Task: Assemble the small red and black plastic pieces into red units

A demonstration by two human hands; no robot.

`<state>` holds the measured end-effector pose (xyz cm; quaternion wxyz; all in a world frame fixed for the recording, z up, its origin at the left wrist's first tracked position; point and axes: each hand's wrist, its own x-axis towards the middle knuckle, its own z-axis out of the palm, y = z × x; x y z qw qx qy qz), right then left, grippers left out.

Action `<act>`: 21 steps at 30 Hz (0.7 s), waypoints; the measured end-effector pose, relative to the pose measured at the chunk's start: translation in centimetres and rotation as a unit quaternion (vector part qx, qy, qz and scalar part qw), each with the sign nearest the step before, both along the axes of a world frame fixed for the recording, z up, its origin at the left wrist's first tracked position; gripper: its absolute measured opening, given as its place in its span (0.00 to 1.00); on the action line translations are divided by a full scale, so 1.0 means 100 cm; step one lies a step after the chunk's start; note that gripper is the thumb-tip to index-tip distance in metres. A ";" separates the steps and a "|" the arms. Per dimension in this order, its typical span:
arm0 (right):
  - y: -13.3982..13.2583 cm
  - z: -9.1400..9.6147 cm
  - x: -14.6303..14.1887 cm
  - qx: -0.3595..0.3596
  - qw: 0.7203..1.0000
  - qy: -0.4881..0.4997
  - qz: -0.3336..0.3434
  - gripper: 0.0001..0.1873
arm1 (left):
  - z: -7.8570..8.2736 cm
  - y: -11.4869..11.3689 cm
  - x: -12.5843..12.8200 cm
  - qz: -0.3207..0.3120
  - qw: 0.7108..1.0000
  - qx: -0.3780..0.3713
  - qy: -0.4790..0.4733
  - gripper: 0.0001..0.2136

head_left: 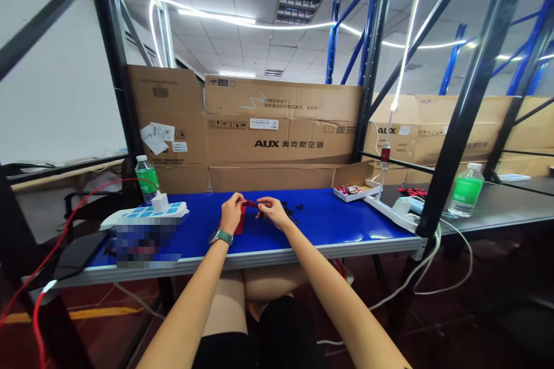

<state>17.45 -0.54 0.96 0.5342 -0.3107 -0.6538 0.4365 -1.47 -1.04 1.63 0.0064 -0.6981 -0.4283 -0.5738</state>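
Note:
Both my hands meet over the middle of the blue table (pixel 329 225). My left hand (pixel 232 212), with a green watch on its wrist, is closed in a pinch on a small red part (pixel 247 205). My right hand (pixel 272 211) is closed too, fingers pinching the other end of the same red part. A taller red piece (pixel 240 222) stands just under my left hand. Several small black parts (pixel 291 211) lie on the table just right of my right hand.
A white tray (pixel 354 191) with red bits sits at the back right, beside a white power strip (pixel 392 212). A green-labelled bottle (pixel 146 177) and charger (pixel 159 203) stand at the left. Another bottle (pixel 465 190) stands on the right bench. Cardboard boxes (pixel 277 132) wall the back.

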 end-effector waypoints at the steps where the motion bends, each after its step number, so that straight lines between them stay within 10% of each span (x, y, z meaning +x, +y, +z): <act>1: 0.001 -0.001 0.002 0.019 0.999 -0.026 -0.019 0.22 | -0.001 0.001 -0.001 -0.009 1.000 -0.001 0.011 0.05; 6: 0.002 -0.005 0.009 0.166 0.931 -0.251 -0.205 0.15 | -0.007 0.002 0.001 -0.002 0.994 -0.013 0.107 0.07; 13: -0.018 0.004 0.005 0.180 0.812 -0.449 -0.327 0.12 | -0.018 0.002 0.005 0.045 0.967 -0.124 0.220 0.09; 21: -0.020 0.003 -0.003 0.190 0.796 -0.500 -0.283 0.17 | -0.015 0.003 0.006 0.001 0.969 -0.109 0.220 0.14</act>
